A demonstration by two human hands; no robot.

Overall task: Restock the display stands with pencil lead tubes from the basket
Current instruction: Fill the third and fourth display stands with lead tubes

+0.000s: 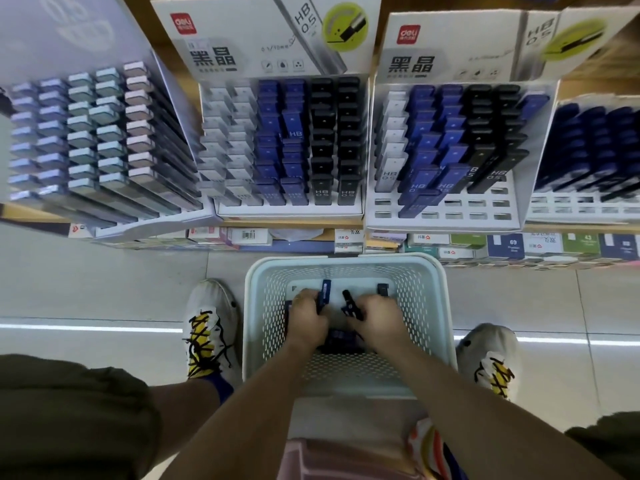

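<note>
Gripping tubes: 2 hands, 1 basket (349,265).

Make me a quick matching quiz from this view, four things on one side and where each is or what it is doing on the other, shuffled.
Things:
1. left hand
2. right hand
3. basket
4. right-hand stand

States:
A. on the floor between the feet
B. grips a blue tube
C. has empty slots in its front rows
D. grips a black tube

Pairs: 1-B, 2-D, 3-A, 4-C
</note>
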